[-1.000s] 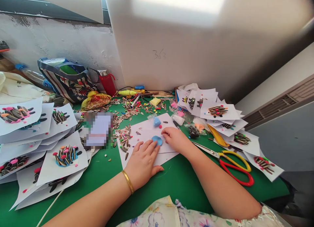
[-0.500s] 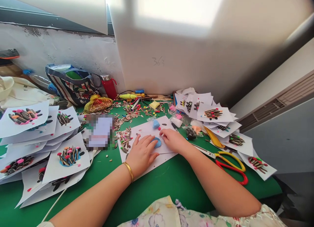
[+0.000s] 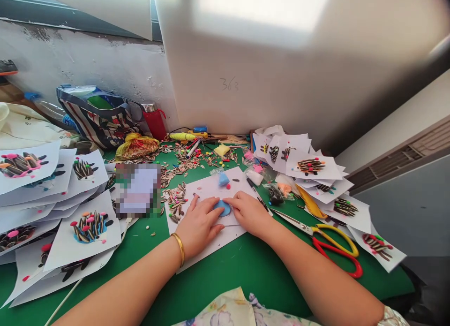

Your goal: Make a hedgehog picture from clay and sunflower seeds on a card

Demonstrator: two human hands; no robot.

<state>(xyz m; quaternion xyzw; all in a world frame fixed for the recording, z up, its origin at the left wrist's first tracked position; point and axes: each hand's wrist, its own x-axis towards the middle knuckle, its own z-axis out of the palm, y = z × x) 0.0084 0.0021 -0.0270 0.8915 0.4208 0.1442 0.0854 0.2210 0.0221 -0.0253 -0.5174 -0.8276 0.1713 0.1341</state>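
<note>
A flat blue clay patch (image 3: 223, 207) lies on a white sheet of paper (image 3: 207, 187) on the green table (image 3: 225, 269). My left hand (image 3: 198, 225), with a gold bangle on the wrist, rests on the paper with its fingers stretched flat, the fingertips against the patch's left edge. My right hand (image 3: 248, 211) lies on the patch's right side with its fingers pressing the clay. A small lump of blue clay (image 3: 223, 178) sits farther back on the same sheet.
Sunflower seeds (image 3: 177, 199) and small coloured clay balls are scattered behind the paper. Piles of finished seed pictures lie left (image 3: 84, 227) and right (image 3: 311, 165). Scissors with red and yellow handles (image 3: 330, 244) lie at the right. A striped bag (image 3: 98, 115) and red bottle (image 3: 156, 119) stand by the wall.
Both hands have drawn together around the blue patch; the left hand slid forward and right until its fingertips touch it. The view shifted slightly.
</note>
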